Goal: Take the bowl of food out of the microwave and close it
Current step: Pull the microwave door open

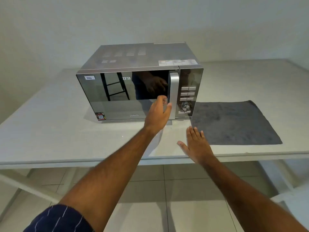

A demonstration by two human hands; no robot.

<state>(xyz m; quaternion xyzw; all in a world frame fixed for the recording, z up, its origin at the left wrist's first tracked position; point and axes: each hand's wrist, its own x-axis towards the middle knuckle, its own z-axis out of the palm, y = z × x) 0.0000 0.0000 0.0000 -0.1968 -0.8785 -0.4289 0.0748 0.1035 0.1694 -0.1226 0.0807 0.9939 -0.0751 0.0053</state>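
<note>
A silver microwave (127, 64) with a mirrored door stands on the white table (50, 128); its door is closed, so the bowl of food is hidden. My left hand (158, 113) reaches to the lower part of the vertical silver door handle (173, 91), fingers curled beside it, and whether it grips the handle I cannot tell. Lower right, my right hand (196, 146) hovers flat and open over the table's front edge, holding nothing.
A dark grey cloth mat (234, 123) lies on the table right of the microwave. The control panel with buttons and a dial (186, 106) is right of the handle. Tiled floor shows below the table edge.
</note>
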